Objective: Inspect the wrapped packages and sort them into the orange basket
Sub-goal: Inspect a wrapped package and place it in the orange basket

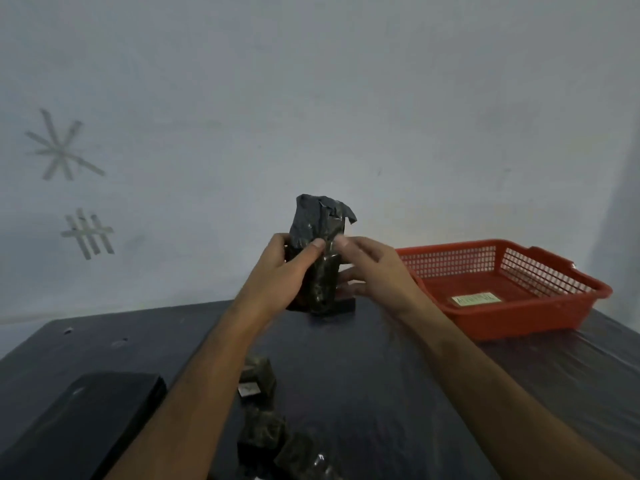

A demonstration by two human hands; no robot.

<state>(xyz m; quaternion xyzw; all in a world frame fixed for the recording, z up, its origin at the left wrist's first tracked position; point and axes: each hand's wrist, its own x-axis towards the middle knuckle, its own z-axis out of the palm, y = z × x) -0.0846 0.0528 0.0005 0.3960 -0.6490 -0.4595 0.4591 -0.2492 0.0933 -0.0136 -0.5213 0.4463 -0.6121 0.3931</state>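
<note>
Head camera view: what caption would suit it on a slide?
Both hands, left and right, hold a black wrapped package upright beside the orange basket.

Dim, flat, bluish light; soft overall blur, wide-angle bending at edges, faint glare on dark wrapping.

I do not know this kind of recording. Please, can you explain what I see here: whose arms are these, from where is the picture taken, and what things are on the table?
There is no machine: a person wears a camera on the head, so you look down along their own arms. The left hand and right hand hold one dark wrapped package upright above a dark table. More wrapped packages lie near the bottom edge. An orange basket stands at the right, with only a small label inside. A flat black object lies at the left.
</note>
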